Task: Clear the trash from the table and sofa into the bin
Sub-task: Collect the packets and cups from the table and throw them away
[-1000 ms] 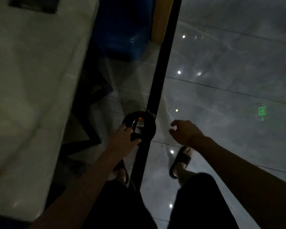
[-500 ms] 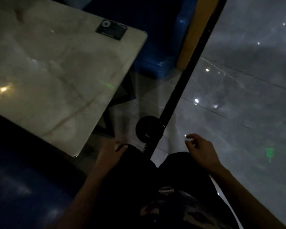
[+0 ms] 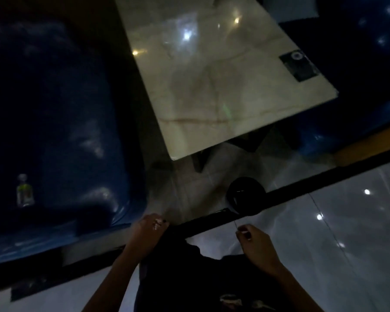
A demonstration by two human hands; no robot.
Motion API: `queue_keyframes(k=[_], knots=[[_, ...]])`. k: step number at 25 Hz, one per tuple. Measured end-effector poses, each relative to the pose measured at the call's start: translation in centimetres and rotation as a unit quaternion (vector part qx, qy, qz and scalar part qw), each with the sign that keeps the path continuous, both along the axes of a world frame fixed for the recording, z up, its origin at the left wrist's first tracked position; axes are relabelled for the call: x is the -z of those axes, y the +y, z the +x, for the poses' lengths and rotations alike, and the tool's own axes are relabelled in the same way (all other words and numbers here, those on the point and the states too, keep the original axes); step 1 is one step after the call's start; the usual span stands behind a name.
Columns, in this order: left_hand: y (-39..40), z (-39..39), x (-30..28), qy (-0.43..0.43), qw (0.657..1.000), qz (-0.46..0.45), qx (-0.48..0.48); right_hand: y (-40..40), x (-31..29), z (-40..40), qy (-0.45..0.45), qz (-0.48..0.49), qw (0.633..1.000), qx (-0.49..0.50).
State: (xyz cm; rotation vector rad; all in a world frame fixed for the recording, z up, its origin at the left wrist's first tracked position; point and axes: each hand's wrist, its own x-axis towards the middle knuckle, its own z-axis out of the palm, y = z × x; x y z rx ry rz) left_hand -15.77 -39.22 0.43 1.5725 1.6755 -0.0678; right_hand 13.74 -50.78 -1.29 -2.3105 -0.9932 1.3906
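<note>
Dim lounge, glossy grey tiled floor (image 3: 347, 255), blue sofa (image 3: 61, 122) at nine o'clock, marble-topped table (image 3: 212, 93) at twelve, a black rail (image 3: 302, 190) crossing the view low down.

Item 1: small clear bottle (image 3: 24, 191). Pale cap, greenish label, standing upright on the sofa seat at about nine o'clock, well apart from both of my hands. Judged light, probably thin plastic and near empty, though it is too dark to be sure it is not glass. Smooth-sided, so likely a little slippery. Best taken round the body just under the cap, thumb against fingers. The soft cushion may let it tip at a touch.

Item 2: round black bin (image 3: 245, 195). On the floor at one o'clock, just behind the rail, near my right hand. Contents not readable.

Item 3: dark square card or coaster (image 3: 300, 65) on the table's far corner, at one to two o'clock. Flat; whether it is trash I cannot tell.

Item 4: my left hand (image 3: 150, 228), at six o'clock beside the sofa's front corner, fingers curled loosely, nothing held that I can see.

Item 5: my right hand (image 3: 254, 242), at five o'clock, fingers curled in; whether they pinch anything I cannot tell.
</note>
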Motion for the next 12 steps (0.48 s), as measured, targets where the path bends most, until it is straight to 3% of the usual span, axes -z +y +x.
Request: queue_keyframes(k=[3, 8, 12], knots=[[0.9, -4.9, 1.0, -0.066, 0.996, -0.01, -0.056, 3.0, -0.3, -3.6, -0.017, -0.022, 0.999, -0.043], [3.9, -12.9, 1.6, -0.088, 0.99, 0.023, -0.107, 10.7, -1.6, -11.5, -0.011, -0.011, 0.995, -0.1], [5.7, -19.4, 2.5, -0.075, 0.98, -0.006, -0.186, 18.8, -2.1, -17.1, -0.008, 0.021, 0.992, -0.121]])
